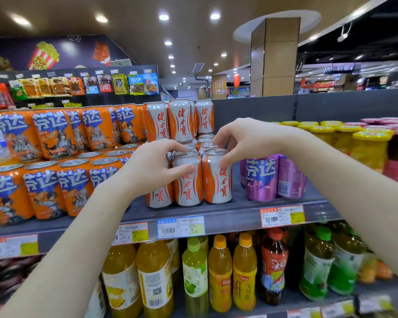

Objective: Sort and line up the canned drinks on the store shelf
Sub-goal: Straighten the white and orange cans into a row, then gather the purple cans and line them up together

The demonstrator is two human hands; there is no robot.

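At frame centre, left hand (154,161) and right hand (241,140) each pinch a front can (187,180); best turn labels forward, flush with the shelf edge (216,214).

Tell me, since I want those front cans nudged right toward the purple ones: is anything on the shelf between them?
Nothing visible. The right hand grips the front white-and-orange can, and the grey shelf shows bare up to the purple cans. The left hand grips the neighbouring white-and-orange can.
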